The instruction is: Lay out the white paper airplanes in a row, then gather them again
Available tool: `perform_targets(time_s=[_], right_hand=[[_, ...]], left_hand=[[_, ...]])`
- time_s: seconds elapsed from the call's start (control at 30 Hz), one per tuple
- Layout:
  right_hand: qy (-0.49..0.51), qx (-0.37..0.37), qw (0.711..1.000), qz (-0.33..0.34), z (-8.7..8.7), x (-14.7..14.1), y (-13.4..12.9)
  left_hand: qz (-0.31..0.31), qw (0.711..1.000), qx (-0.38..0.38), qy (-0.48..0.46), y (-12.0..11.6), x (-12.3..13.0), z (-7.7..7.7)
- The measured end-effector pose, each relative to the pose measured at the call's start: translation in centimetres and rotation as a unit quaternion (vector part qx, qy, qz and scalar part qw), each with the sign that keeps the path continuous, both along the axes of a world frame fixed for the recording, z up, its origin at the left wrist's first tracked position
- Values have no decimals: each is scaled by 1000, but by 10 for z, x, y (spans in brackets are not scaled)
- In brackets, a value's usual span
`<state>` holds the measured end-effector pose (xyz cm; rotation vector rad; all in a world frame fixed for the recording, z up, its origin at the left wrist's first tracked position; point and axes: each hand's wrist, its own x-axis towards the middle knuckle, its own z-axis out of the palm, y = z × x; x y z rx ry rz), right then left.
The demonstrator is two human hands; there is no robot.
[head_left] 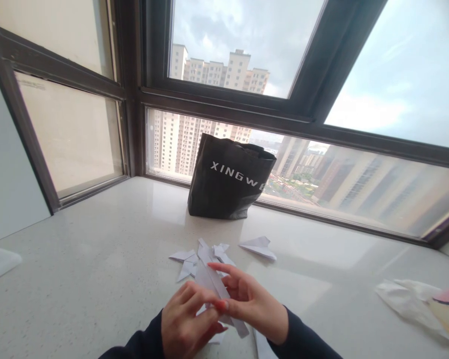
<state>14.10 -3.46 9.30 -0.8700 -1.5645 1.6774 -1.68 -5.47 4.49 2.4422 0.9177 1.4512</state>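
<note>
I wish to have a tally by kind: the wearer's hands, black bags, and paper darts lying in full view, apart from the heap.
Hands: 2 (left hand and right hand, both holding folded paper)
Black bag: 1
Paper dart: 1
Total: 4

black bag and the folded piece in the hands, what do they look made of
Black bag: perhaps coated paper or plastic, semi-gloss, given its soft sheen and wavy rim. Folded piece: likely plain paper, matte white, with crisp straight folds.
</note>
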Motion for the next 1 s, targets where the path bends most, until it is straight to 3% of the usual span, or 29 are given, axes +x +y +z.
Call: perform_targets(time_s=[0.13,0.23,0.3,0.37,0.43,0.5,0.57,0.63,0.73,0.8,1.0], right_hand=[[31,-5,1000,-1,1,10,3],[22,2,1000,-5,4,17,3],[4,19,1000,-2,6,16,1],[-32,49,998,8,7,13,0],[-106,116,988,-4,9,10,1],[-201,220,953,-62,12,8,8],[-286,317,894,-133,16,8,20],[-376,366,837,-159,21,8,36],[-536,345,763,-110,23,2,62],[-599,304,736,-82,18,-5,77],[-658,212,719,-69,-9,-20,92]], left_hand=[[-26,997,-2,-77,6,-5,-1],[-7,975,-103,-198,17,-10,-1],[-36,930,-248,-269,24,-9,0],[-121,858,-391,-311,27,-5,3],[-204,790,-471,-334,28,-1,5],[-214,750,-494,-385,31,-1,6],[-158,718,-490,-468,37,-6,7],[-85,684,-469,-552,45,-13,7],[-16,650,-445,-616,55,-22,7],[2,639,-451,-623,58,-23,7],[-27,656,-438,-614,55,-22,5]])
